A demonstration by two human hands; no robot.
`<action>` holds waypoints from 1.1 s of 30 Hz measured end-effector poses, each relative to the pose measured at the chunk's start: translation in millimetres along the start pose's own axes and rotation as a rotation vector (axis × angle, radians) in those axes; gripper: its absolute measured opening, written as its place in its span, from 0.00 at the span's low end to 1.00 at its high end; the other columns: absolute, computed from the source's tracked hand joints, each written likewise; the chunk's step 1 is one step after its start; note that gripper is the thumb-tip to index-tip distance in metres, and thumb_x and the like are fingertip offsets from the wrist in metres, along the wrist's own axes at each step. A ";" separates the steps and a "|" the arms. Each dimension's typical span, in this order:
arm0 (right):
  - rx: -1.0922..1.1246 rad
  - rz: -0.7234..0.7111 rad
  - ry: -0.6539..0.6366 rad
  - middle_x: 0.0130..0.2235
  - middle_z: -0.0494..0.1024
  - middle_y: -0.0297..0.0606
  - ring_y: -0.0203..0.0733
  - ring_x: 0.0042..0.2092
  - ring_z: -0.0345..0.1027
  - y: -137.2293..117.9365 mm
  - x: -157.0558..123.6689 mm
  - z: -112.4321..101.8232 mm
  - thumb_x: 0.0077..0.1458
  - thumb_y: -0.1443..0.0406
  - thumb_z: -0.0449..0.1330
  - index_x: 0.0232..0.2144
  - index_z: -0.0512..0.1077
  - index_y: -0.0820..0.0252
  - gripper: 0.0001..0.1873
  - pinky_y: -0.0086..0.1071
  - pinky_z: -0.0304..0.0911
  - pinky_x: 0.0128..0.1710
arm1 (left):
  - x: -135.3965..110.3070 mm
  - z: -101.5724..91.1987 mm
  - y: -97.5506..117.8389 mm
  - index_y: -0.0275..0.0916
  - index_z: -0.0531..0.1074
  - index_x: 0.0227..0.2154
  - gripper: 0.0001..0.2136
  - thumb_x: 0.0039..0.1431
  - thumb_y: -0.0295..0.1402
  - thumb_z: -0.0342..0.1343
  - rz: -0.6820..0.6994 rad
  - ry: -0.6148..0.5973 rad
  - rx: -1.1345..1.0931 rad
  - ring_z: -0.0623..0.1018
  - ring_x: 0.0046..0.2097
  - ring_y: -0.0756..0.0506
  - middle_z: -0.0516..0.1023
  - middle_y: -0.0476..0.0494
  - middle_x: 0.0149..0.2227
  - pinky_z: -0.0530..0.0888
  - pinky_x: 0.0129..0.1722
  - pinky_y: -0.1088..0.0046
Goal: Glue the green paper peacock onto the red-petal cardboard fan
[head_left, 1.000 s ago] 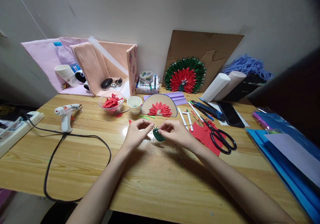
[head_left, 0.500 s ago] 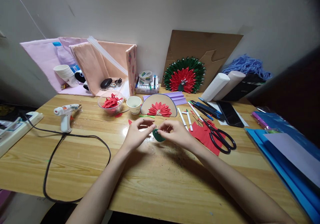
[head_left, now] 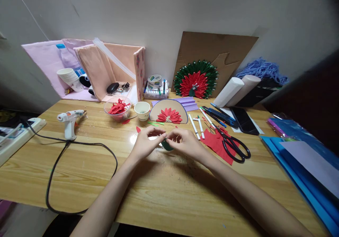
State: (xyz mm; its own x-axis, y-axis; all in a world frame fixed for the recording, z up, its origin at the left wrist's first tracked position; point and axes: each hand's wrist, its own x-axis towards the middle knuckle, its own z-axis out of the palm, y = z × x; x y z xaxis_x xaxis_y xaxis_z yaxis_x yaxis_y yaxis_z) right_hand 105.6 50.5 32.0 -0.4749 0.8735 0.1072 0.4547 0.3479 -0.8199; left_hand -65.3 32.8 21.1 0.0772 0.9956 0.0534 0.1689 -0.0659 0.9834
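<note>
A small dark green rounded cut-out (head_left: 167,145) is held just above the table between both hands. My right hand (head_left: 186,143) pinches its right side between thumb and fingers. At its upper left edge, the thumb and fingertips of my left hand (head_left: 145,143) close on it. The fingers cover much of the upper part. Just beyond the hands stands a beige half-round card (head_left: 169,104) with a blue rim and red paper petals (head_left: 171,116). A loose red petal (head_left: 138,129) lies by my left hand.
Black-handled scissors (head_left: 233,145) rest on red paper (head_left: 215,145) at right, beside white markers (head_left: 194,126). A glue gun (head_left: 70,124) stands at left, its cord (head_left: 50,173) looping across the table. A paper cup (head_left: 142,110) and a bowl (head_left: 127,115) of red scraps stand behind.
My left fingertips have moved right onto the green cut-out's edge. The cut-out has shifted slightly left and tilted, and the hands are closer together.
</note>
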 end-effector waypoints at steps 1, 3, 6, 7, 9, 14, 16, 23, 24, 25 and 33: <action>0.038 0.018 0.009 0.26 0.75 0.35 0.33 0.27 0.64 3.0 2.0 -0.7 0.50 0.64 0.59 0.27 0.74 0.62 0.07 0.27 0.57 0.26 | 0.6 -0.3 -0.7 0.34 0.75 0.34 0.12 0.50 0.38 0.60 -0.026 0.021 -0.025 0.77 0.38 0.46 0.78 0.41 0.36 0.73 0.39 0.71; 0.149 0.080 0.043 0.28 0.77 0.37 0.35 0.29 0.66 11.0 8.4 -4.8 0.49 0.62 0.60 0.28 0.75 0.63 0.08 0.28 0.59 0.29 | 2.5 -2.6 -3.2 0.36 0.74 0.35 0.13 0.52 0.40 0.58 -0.064 0.106 -0.067 0.76 0.37 0.47 0.78 0.43 0.35 0.73 0.34 0.73; 0.320 0.208 0.133 0.29 0.78 0.39 0.35 0.28 0.66 28.2 21.3 -17.7 0.46 0.58 0.62 0.27 0.75 0.63 0.13 0.28 0.58 0.28 | 6.1 -9.7 -8.8 0.35 0.73 0.29 0.12 0.52 0.40 0.57 -0.065 0.244 -0.076 0.73 0.30 0.50 0.74 0.48 0.26 0.70 0.29 0.78; 0.351 0.247 0.169 0.29 0.78 0.39 0.34 0.27 0.65 34.6 25.3 -23.1 0.44 0.57 0.63 0.27 0.76 0.64 0.14 0.28 0.57 0.27 | 7.2 -12.2 -10.6 0.34 0.73 0.27 0.11 0.51 0.40 0.58 -0.060 0.257 -0.069 0.71 0.27 0.52 0.72 0.49 0.24 0.68 0.27 0.79; 0.375 0.298 0.232 0.28 0.78 0.40 0.32 0.24 0.61 46.5 31.5 -34.0 0.41 0.55 0.64 0.28 0.77 0.65 0.17 0.28 0.54 0.23 | 9.0 -16.3 -14.2 0.34 0.73 0.27 0.13 0.51 0.41 0.58 -0.070 0.245 -0.094 0.68 0.23 0.54 0.69 0.52 0.22 0.66 0.24 0.80; 0.377 0.311 0.344 0.28 0.79 0.42 0.37 0.25 0.66 62.1 36.7 -52.0 0.38 0.55 0.64 0.27 0.76 0.64 0.17 0.29 0.57 0.23 | 12.7 -18.6 -22.6 0.33 0.72 0.24 0.18 0.52 0.46 0.55 -0.117 0.257 -0.167 0.64 0.21 0.56 0.66 0.53 0.19 0.62 0.22 0.82; 0.382 0.303 0.369 0.29 0.79 0.43 0.41 0.29 0.70 64.2 37.4 -54.3 0.38 0.55 0.65 0.26 0.76 0.63 0.16 0.31 0.60 0.26 | 13.6 -18.0 -25.2 0.33 0.72 0.24 0.18 0.52 0.47 0.55 -0.130 0.268 -0.154 0.64 0.21 0.56 0.65 0.53 0.19 0.61 0.21 0.82; 0.412 0.295 0.404 0.28 0.80 0.43 0.40 0.29 0.71 72.3 39.7 -52.1 0.37 0.56 0.65 0.24 0.75 0.64 0.15 0.30 0.63 0.28 | 11.8 -14.1 -22.4 0.34 0.71 0.24 0.19 0.52 0.48 0.54 -0.142 0.294 -0.063 0.63 0.20 0.55 0.63 0.53 0.19 0.62 0.19 0.82; 0.419 0.295 0.402 0.27 0.79 0.43 0.39 0.28 0.71 72.6 39.9 -51.3 0.37 0.56 0.65 0.25 0.75 0.64 0.15 0.30 0.62 0.27 | 11.3 -12.9 -21.2 0.35 0.71 0.24 0.19 0.52 0.48 0.53 -0.141 0.294 -0.044 0.63 0.20 0.55 0.63 0.53 0.19 0.62 0.19 0.82; 0.427 0.294 0.397 0.27 0.79 0.43 0.39 0.27 0.70 72.5 40.3 -50.5 0.38 0.56 0.65 0.25 0.75 0.64 0.16 0.29 0.61 0.26 | 10.8 -11.5 -20.0 0.35 0.71 0.24 0.19 0.53 0.48 0.53 -0.139 0.290 -0.021 0.64 0.21 0.55 0.64 0.53 0.19 0.63 0.19 0.82; 0.434 0.345 0.345 0.31 0.80 0.41 0.38 0.30 0.72 67.5 71.7 -37.3 0.44 0.58 0.63 0.28 0.75 0.64 0.13 0.28 0.62 0.27 | 5.2 -5.1 -13.8 0.36 0.69 0.24 0.18 0.55 0.47 0.50 -0.163 0.232 0.066 0.72 0.20 0.52 0.65 0.52 0.22 0.64 0.17 0.81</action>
State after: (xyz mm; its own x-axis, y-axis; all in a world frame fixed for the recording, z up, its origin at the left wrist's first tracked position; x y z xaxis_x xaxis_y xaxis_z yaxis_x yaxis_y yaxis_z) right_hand 130.4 149.3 5.3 -0.0545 0.9946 -0.0878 0.1580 -0.0782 -0.9843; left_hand -72.2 39.2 8.8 -0.1820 0.9815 -0.0590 0.2245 0.0998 0.9693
